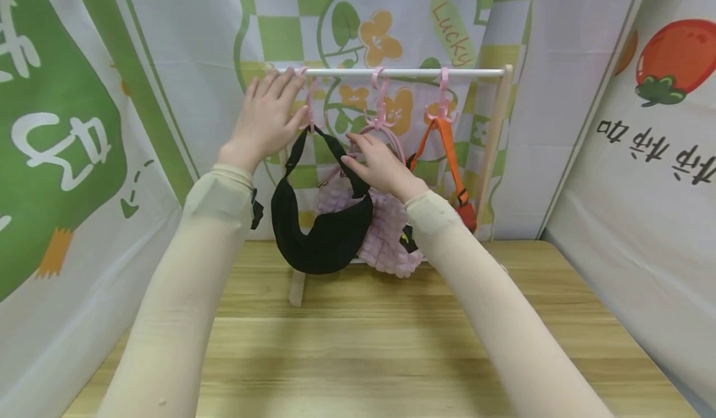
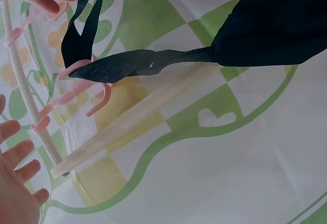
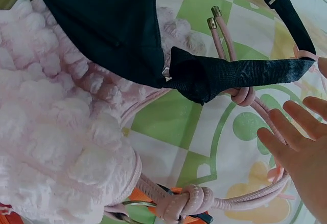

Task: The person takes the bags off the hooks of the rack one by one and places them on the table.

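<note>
A black crescent-shaped bag (image 1: 324,238) hangs by its strap (image 2: 117,66) from a pink hook (image 2: 76,86) at the left end of the rack. My left hand (image 1: 267,110) is spread flat beside that end of the rail, its fingers straight and holding nothing. Between the black bag and the orange strap my right hand (image 1: 382,164) reaches in with fingers extended, close to the right side of the black strap and empty. Behind the black bag hangs a fluffy pink bag (image 3: 66,137) with knotted cord handles (image 3: 186,201); the black bag hides part of it.
The white rail (image 1: 341,72) sits on wooden posts (image 1: 495,151) at the back of a wood-grain table (image 1: 358,356). An orange strap (image 1: 449,151) with a red bag (image 1: 467,216) hangs from the right-hand hook (image 1: 444,98). Printed curtains (image 1: 632,176) enclose the sides and back.
</note>
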A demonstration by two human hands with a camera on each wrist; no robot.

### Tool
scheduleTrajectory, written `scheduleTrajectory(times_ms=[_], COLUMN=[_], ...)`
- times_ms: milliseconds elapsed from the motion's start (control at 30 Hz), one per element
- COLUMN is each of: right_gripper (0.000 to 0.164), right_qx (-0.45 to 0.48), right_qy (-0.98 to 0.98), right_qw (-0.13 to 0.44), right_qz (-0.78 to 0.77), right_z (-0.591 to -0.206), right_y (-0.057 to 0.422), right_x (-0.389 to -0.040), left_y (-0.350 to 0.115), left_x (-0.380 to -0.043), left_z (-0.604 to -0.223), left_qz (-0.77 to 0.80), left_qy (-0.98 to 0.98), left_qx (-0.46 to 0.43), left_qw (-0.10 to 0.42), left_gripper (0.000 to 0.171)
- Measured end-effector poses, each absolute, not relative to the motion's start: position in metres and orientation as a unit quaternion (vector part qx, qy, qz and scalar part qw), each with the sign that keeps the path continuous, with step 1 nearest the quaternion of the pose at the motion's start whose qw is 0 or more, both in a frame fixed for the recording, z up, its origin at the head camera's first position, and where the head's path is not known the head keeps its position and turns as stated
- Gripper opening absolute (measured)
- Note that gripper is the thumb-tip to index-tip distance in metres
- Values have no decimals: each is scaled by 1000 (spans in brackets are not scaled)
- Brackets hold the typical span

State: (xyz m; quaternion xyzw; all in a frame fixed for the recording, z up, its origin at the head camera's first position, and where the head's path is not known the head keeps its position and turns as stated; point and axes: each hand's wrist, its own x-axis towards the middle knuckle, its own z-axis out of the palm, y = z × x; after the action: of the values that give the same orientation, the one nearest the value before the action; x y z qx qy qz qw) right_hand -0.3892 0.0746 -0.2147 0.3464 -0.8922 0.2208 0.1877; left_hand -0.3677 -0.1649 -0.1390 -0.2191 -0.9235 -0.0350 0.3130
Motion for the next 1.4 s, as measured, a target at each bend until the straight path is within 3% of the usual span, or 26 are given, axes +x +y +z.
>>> scheduleTrajectory(times_ms=[1400], right_gripper=[55], right_qx=[301], right_qy=[-882], right_qw=[124], right_qz=[341], right_z=[-226], right_y=[61], right_x=[-409], left_y=[-167], left_x=[-386], left_z=[-113], left_qz=[-6], left_qy=[-938], left_qx=[-219], left_qw=[270], left_gripper=[57])
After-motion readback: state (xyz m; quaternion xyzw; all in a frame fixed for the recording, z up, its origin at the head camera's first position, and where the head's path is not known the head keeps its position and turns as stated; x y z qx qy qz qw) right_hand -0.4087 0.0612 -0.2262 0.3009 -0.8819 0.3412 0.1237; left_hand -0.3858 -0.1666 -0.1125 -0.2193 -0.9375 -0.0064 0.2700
